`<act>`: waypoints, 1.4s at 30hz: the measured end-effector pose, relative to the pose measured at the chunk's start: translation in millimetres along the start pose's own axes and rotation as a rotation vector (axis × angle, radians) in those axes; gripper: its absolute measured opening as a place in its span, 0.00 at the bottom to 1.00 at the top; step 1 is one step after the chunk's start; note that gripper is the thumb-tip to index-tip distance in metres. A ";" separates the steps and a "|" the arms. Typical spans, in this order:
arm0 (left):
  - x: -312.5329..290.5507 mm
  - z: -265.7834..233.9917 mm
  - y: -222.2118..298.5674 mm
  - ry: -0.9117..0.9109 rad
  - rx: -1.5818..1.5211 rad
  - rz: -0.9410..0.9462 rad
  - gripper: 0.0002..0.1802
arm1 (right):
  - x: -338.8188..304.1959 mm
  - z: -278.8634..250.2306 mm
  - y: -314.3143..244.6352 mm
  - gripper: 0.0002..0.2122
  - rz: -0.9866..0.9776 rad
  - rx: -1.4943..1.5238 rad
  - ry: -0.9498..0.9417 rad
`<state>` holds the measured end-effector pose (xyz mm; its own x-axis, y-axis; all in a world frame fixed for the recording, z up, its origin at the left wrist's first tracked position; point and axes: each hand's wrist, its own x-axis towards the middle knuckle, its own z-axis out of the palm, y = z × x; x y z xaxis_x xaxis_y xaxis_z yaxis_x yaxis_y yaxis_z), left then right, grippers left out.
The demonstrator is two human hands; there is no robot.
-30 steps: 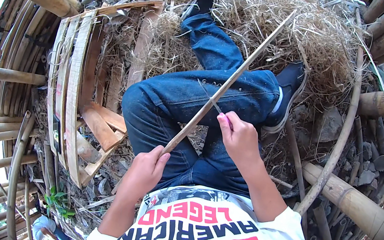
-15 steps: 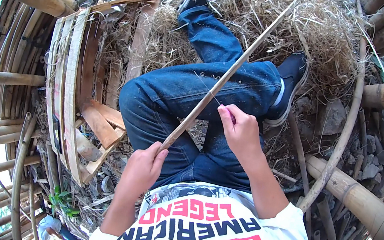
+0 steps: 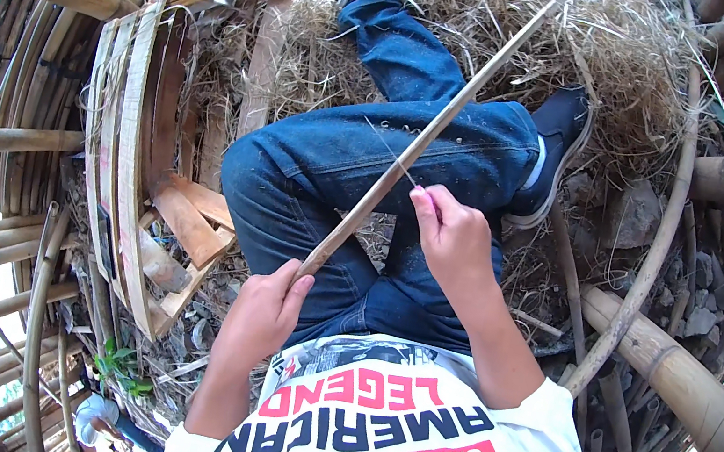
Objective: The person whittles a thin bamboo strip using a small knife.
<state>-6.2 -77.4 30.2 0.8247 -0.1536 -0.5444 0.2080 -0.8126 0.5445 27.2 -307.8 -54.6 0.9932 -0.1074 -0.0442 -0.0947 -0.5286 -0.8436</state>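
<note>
A long, slim wooden stick (image 3: 442, 125) slants from my lap up over my jeans toward the straw. My left hand (image 3: 262, 307) is closed around its lower end. In my right hand (image 3: 453, 239), thumb and fingers pinch a thin, straight tool (image 3: 384, 145) that looks like a narrow blade seen edge-on. Most of its handle is hidden, with a bit of pink at my fingertips. The tool crosses the stick around mid-length and appears to touch it. Small pale curled shavings (image 3: 408, 129) lie on the bent leg of my jeans (image 3: 317, 148).
Dry straw (image 3: 599, 46) heaps up ahead. A wooden slatted crate (image 3: 131, 142) with loose boards (image 3: 190, 232) stands at the left. Thick bamboo poles (image 3: 671, 370) and rubble (image 3: 634, 212) lie on the right. Low at the left, a person (image 3: 99, 421) is partly visible beyond bamboo rails.
The whole view has shifted slightly. My right hand and the thin tool sit a little higher along the stick; my left hand keeps its hold on the lower end.
</note>
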 end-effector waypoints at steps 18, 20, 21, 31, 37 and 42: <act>-13.1 11.1 -12.1 -0.012 -0.100 -0.020 0.11 | -17.8 4.1 19.6 0.16 -0.154 -0.252 -0.085; -14.0 19.4 -10.2 0.001 -0.101 0.031 0.11 | -17.3 2.0 23.3 0.16 -0.157 -0.280 -0.089; -13.5 21.1 -6.5 0.024 -0.074 0.053 0.10 | -12.3 4.3 21.6 0.17 -0.155 -0.286 -0.074; -18.1 16.9 -17.8 -0.029 -0.105 -0.003 0.10 | -14.6 0.9 27.1 0.18 -0.175 -0.320 -0.132; -14.9 21.2 -7.1 -0.031 -0.080 -0.015 0.10 | 9.1 11.0 24.6 0.18 -0.185 -0.377 -0.104; -17.3 16.2 -13.1 -0.083 -0.127 -0.027 0.10 | -2.9 1.3 22.5 0.18 -0.184 -0.387 -0.107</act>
<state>-31.7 -73.2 22.1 0.7724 -0.1829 -0.6082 0.2991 -0.7400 0.6024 22.2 -318.2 -74.2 0.9953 0.0951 0.0157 0.0865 -0.8092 -0.5811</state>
